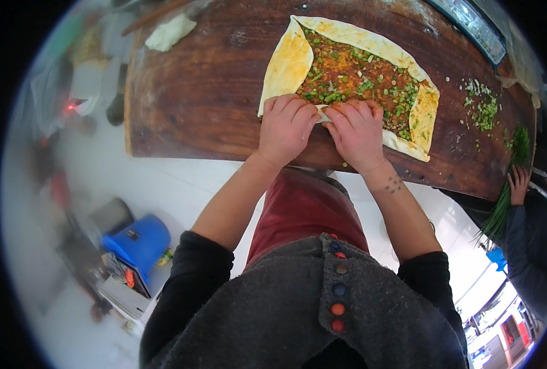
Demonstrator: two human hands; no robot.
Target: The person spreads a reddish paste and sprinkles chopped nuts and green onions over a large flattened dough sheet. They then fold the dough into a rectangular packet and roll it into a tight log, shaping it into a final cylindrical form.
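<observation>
A large sheet of dough (286, 64) lies on the dark wooden table, its edges folded inward around a reddish-brown filling (338, 69) strewn with chopped green onion. My left hand (286, 127) grips the near edge of the dough at its left part, with fingertips curled over it. Close beside it, my right hand (357, 131) pinches the same near edge, its fingers bent over the filling's border. A short piece of pale dough edge shows between the two hands. The fingertips of both hands are partly hidden.
A lump of dough (171, 32) lies at the table's (190, 101) back left. Chopped green onion (483, 110) is scattered at right. A co-worker's hand (519, 184) holds long green stalks (499, 212) near a blade. A blue-rimmed tray (474, 27) stands back right; a blue bin (139, 244) is at lower left.
</observation>
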